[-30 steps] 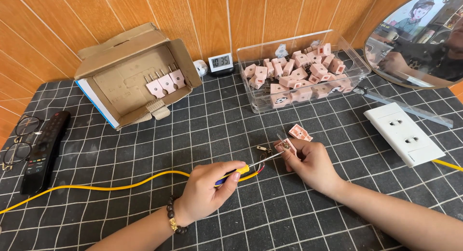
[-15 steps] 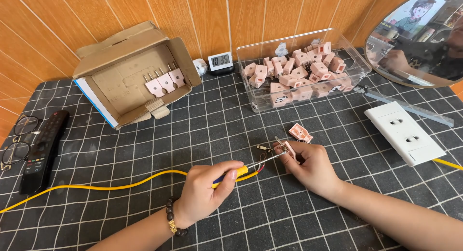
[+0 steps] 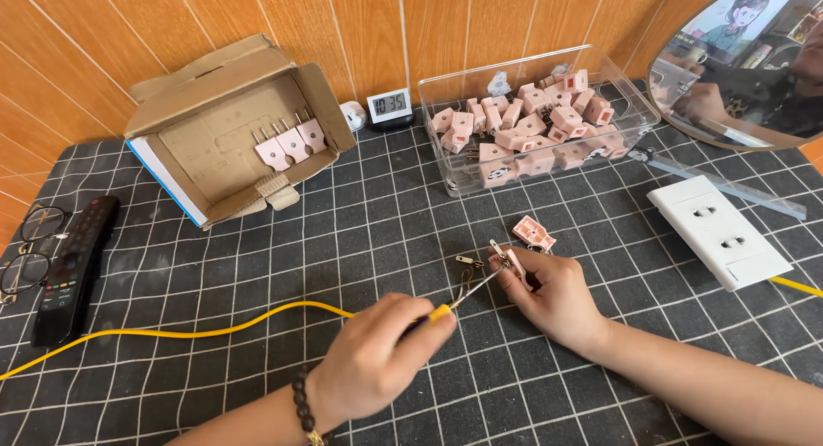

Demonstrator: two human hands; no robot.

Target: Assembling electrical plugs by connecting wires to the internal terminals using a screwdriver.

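While left hand (image 3: 377, 360) grips a screwdriver (image 3: 454, 302), right hand (image 3: 553, 292) fingers pinch the pink plug (image 3: 513, 262) — tip touching it.

cardboard box (image 3: 225, 129), glasses (image 3: 27, 249) (folded) — remote (image 3: 75, 268), mirror (image 3: 741, 64)

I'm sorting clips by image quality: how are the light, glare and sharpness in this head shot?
Head view: even, soft light with faint shadows on the black gridded mat; the round mirror reflects the room; mild sheen on the clear plastic box; left hand and right hand sharp; grid lines bow slightly at the edges.
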